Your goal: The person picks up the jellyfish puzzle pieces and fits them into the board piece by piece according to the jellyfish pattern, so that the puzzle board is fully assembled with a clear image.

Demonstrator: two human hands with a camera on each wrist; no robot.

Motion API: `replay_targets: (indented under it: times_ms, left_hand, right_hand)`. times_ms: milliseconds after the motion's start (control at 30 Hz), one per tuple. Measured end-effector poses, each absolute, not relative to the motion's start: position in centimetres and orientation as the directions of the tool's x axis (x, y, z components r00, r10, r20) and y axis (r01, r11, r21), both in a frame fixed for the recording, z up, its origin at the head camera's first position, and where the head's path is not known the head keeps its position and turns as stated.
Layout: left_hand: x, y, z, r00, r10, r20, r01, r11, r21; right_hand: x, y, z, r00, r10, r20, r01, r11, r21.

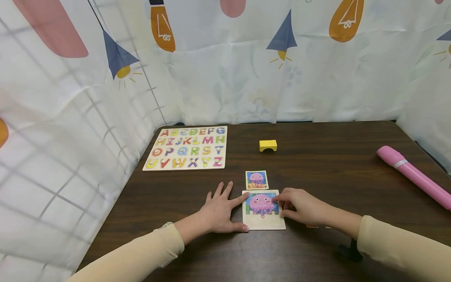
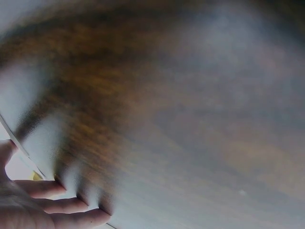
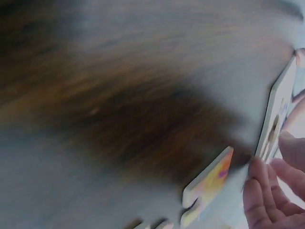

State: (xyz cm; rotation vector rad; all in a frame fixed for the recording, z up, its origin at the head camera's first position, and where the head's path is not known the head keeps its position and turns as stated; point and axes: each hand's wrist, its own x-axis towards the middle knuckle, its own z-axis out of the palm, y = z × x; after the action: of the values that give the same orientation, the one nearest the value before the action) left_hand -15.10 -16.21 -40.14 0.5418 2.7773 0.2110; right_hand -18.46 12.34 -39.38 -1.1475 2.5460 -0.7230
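Note:
A wooden jigsaw board lies flat, its upper part filled with pieces of a pink jellyfish picture and its lower strip bare wood. With fingers spread, my left hand rests at the board's left side; the index fingertip touches the upper left and the thumb the lower left corner. My right hand bends over the right edge, index finger and thumb pinching the jigsaw piece there. Loose jigsaw pieces lie on the table beside that hand, partly hidden by the forearm in the head view.
Just behind the board lies a small jellyfish picture card. An alphabet board sits back left, a yellow arch block farther back, and a pink tube-shaped object at right. Patterned curtains border the dark table.

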Motion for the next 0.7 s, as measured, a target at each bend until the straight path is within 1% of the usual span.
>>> replay_targets:
  times_ms: [100,167,233,300,433,533,700]
  left_hand:
    - [-15.1,-16.2,-40.2,-0.882,0.387,-0.27,0.343,0.918,0.198]
    - [-15.2,-16.2,-40.2,-0.881,0.387,-0.272,0.343,0.919,0.195]
    - [-15.2,-16.1,-40.2,-0.881,0.387,-0.271,0.344,0.919,0.194]
    - [-15.2,-16.1,-40.1,-0.882,0.385,-0.271,0.342,0.92,0.192]
    - [-15.2,-16.1,-40.2,-0.884,0.381,-0.27,0.338,0.921,0.192]
    - [-15.2,-16.2,-40.2,-0.885,0.38,-0.27,0.336,0.921,0.194]
    - [-15.2,-16.2,-40.2,-0.884,0.384,-0.266,0.339,0.92,0.198]
  right_hand:
    - [-18.1,13.0,-39.4,-0.574,-0.818,0.033,-0.761,0.518,-0.389]
    - [-17.9,13.3,-39.4,-0.524,-0.85,0.05,-0.825,0.492,-0.276]
    - [-17.7,13.6,-39.5,-0.488,-0.872,0.046,-0.86,0.471,-0.198]
    - [-17.6,13.8,-39.6,-0.467,-0.884,0.027,-0.876,0.459,-0.145]
    - [-17.6,13.8,-39.6,-0.445,-0.896,-0.001,-0.891,0.443,-0.098]
    - [-17.7,13.8,-39.6,-0.431,-0.902,-0.02,-0.898,0.431,-0.086]
    - [-18.0,14.0,-39.7,-0.425,-0.904,-0.05,-0.896,0.428,-0.119]
